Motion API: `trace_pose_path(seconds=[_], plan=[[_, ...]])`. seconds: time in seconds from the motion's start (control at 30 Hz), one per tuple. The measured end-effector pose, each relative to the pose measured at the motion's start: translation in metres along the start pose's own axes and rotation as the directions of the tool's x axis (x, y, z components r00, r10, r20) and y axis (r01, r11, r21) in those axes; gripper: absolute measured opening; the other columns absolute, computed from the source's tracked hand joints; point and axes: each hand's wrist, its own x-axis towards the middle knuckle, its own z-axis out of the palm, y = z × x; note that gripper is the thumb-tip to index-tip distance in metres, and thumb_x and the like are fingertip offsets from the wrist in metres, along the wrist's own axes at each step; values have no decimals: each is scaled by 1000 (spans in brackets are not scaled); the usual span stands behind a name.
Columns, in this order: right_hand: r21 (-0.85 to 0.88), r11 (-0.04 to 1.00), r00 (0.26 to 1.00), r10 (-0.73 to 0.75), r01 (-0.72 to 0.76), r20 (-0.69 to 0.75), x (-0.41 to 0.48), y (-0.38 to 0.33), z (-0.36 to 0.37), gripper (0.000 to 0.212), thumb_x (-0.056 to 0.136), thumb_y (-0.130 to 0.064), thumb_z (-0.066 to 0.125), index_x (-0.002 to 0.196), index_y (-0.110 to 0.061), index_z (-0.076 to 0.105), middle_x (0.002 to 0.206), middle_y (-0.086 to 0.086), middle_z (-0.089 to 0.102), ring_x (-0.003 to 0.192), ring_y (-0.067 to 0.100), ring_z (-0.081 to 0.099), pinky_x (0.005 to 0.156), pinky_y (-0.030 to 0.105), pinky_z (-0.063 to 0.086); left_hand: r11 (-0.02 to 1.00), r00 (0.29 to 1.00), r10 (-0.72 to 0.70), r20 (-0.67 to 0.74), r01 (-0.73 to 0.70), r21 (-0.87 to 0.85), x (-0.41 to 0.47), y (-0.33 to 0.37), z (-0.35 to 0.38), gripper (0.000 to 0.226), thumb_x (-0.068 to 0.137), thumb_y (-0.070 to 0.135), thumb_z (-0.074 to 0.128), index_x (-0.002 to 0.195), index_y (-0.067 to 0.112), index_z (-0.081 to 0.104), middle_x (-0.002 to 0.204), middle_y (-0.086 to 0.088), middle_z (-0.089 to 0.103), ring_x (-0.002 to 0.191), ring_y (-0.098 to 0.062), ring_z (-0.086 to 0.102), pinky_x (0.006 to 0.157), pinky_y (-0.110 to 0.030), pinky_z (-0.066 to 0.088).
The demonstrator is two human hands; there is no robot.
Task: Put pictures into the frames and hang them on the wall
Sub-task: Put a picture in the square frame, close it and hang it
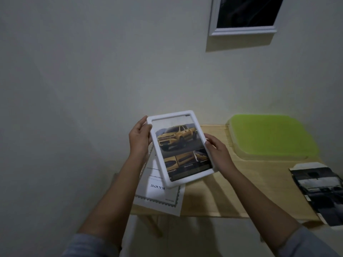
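Just above the pale wooden bench (232, 191), a white frame (171, 114) of smooth, matte plastic with rounded corners is held upright in the air, tilted slightly to the left; inside it sits a glossy picture (178, 141) of a yellow pickup truck with three small detail shots along its lower edge. The left hand (140, 138) grips the frame's upper left side, thumb laid on the front of the rim and fingers curled behind it; the right hand (218, 153) holds the right side lower down, thumb pressed flat on the rim and fingers wrapped round the back edge. Beneath the frame, flat on the bench and overhanging its near edge, lies a white paper sheet (159, 195) with a scalloped grey border and printed size lettering; at the far right of the bench stands a translucent box with a lime-green lid (269, 136), a rounded rectangle; nearer, at the right edge, rests a loose stack of prints (321, 190), dark and shiny. On the plain grey wall (92, 71) above, a second hung frame (243, 31), white with moulded ridges, holds a near-black image; grey sleeves (89, 245) cover both upper forearms.
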Motion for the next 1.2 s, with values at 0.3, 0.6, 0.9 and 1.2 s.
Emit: trace_pose_path(seconds=[0.3,0.6,0.9,1.2], plan=[[281,959,949,64,27,-310,29,-28,-94,28,94,-5,46,107,-23,63,117,9,62,105,26,59,87,41,52,988,943,44,330,9,-157,4,39,128,37,96,11,45,132,21,47,117,-14,63,80,-16,66,69,-27,57],[184,933,789,-143,309,-598,110,-111,-298,30,94,-6,46,116,-20,61,114,2,63,105,21,60,86,36,53,966,753,256,606,-216,-139,-11,109,357,47,98,17,40,140,37,33,124,-5,61,97,-21,67,83,-39,56],[-13,812,622,-457,583,-636,189,-229,-456,30,96,-9,42,117,-21,60,104,-6,62,91,11,61,66,24,55,841,590,530,609,-455,-292,-8,215,527,55,97,17,44,143,39,23,107,-3,66,89,-14,67,68,-26,57],[63,704,568,-513,707,-644,266,-302,-512,30,95,-6,44,115,-20,61,114,0,62,108,20,59,93,40,51,675,474,710,522,-668,-312,17,296,596,53,96,17,47,143,34,28,123,-8,59,101,-17,63,69,-22,57]])
